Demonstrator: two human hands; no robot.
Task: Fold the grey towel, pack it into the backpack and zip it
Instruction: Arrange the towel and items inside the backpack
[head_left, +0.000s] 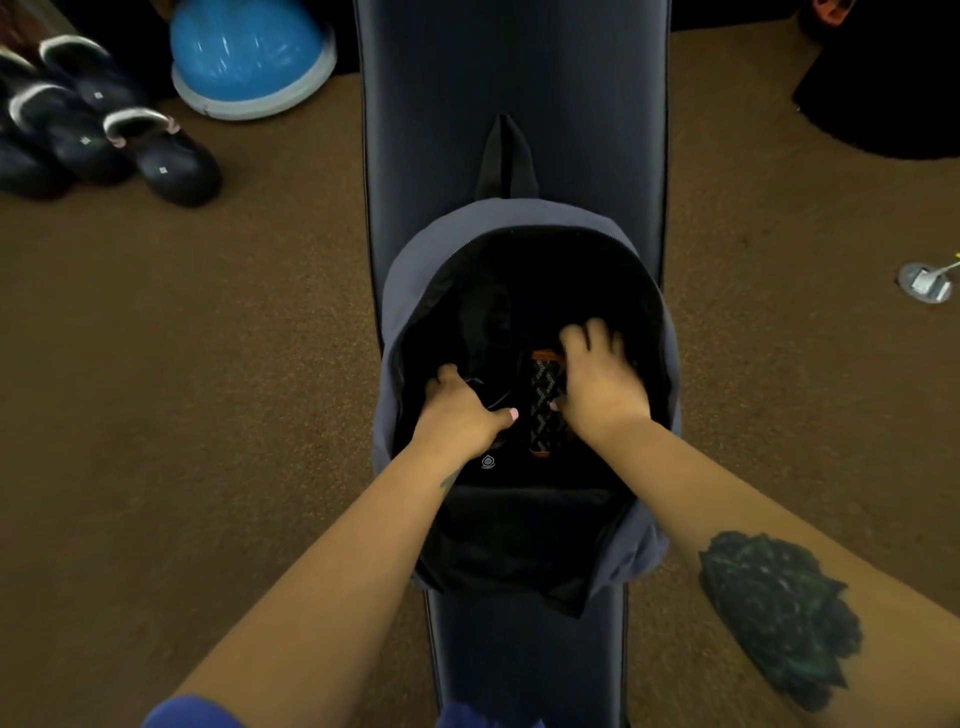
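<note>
**Both hands down in the open backpack**

The backpack (524, 395) lies on the counter (514, 104), its long axis running 12 to 6 and its mouth open toward me. My left grip (462, 410) pinches dark fabric inside, thumb closed over it. My right grip (597, 379) presses flat, fingers spread, just at 3 o'clock of a patterned strip (545, 405). I cannot make out the grey towel in the dark interior; I judge it sits under my hands.

Open backpack (415, 249) on bench (514, 78), both hands (462, 410) inside, patterned item (546, 400) between them
</note>
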